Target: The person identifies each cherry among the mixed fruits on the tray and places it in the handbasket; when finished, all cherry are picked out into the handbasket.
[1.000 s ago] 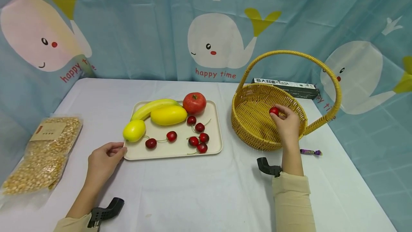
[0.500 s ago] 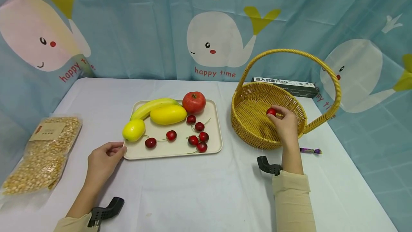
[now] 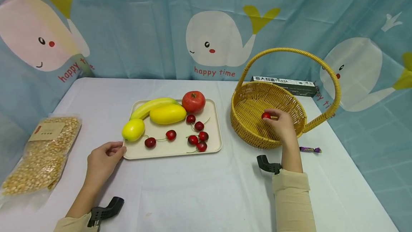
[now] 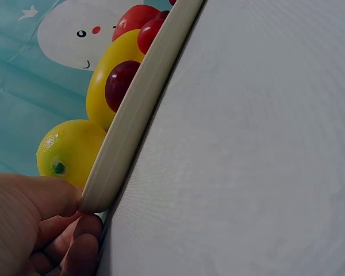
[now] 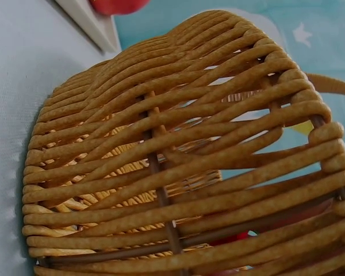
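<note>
My left hand pinches the near left corner of a cream tray; in the left wrist view the thumb lies against its rim and curled fingers are below. On the tray are a lemon, a banana, a yellow oval fruit, a red apple and several cherries. My right hand holds a red cherry between thumb and fingers, inside the rim of a wicker basket. The basket's wall mostly hides that hand in the right wrist view.
A tall handle arches over the basket. Behind it lies a black pasta box. A purple-wrapped candy is right of the right wrist. At far left lies a bag of corn kernels. A whale-print curtain hangs behind the table.
My right hand has moved left and slightly lower within the basket, carrying the cherry along. The left hand stays at the tray's corner, and the whole view has shifted slightly.
</note>
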A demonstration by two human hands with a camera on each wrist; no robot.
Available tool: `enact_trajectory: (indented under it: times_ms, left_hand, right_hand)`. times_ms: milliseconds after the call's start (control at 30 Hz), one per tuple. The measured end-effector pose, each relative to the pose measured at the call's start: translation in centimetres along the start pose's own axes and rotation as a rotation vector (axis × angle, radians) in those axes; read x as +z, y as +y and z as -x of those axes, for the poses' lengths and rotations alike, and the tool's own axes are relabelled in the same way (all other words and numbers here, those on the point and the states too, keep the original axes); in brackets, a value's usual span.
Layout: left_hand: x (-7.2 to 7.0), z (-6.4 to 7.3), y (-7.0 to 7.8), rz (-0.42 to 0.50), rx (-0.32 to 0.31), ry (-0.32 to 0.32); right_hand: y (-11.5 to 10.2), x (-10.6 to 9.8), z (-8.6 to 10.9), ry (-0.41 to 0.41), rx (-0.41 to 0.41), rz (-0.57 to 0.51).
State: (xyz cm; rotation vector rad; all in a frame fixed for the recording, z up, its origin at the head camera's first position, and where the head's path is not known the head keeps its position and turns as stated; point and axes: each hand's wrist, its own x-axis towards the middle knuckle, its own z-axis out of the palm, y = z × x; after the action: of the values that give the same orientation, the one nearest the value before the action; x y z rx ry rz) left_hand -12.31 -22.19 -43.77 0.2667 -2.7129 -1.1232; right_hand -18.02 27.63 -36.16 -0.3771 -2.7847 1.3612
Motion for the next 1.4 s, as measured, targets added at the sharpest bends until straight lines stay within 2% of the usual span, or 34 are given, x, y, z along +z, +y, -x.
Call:
enact_trajectory:
  times_ms: [167,300,567,700,833,1000,1100,1200,1300,1400]
  left_hand:
    - [0.0,0.1,0.0,0.001,-0.002,-0.004]
    - [0.0,0.1,-0.2,0.001,-0.001,-0.004]
    - [0.1,0.0,-0.5,-0.003,-0.005,-0.004]
    - [0.1,0.1,-0.3,0.002,-0.012,-0.009]
    - [0.0,0.0,-0.3,0.001,0.0,-0.013]
    - [0.1,-0.1,-0.4,-0.002,0.014,-0.004]
    - [0.1,-0.1,-0.5,-0.008,0.014,0.004]
    - [0.1,-0.2,-0.5,-0.008,0.008,0.005]
    - [0.1,-0.2,-0.4,-0.004,0.001,0.0]
    - [0.2,-0.1,-0.4,0.002,-0.001,-0.006]
  right_hand:
    - [0.0,0.1,0.0,-0.059,-0.02,0.054]
    - [-0.1,0.2,0.0,-0.08,-0.022,0.05]
    - [-0.1,0.2,-0.1,-0.08,-0.028,0.034]
    - [-0.3,0.3,0.0,-0.051,-0.036,0.013]
    - [-0.8,0.5,0.3,0.007,-0.1,-0.04]
    - [-2.3,0.8,1.1,0.033,-0.265,-0.162]
    - [-3.7,1.5,1.8,-0.006,-0.383,-0.277]
    - [-5.2,2.9,2.4,-0.086,-0.485,-0.365]
    - [-6.4,4.9,3.0,-0.2,-0.545,-0.378]
    - [-7.0,7.1,3.4,-0.332,-0.567,-0.345]
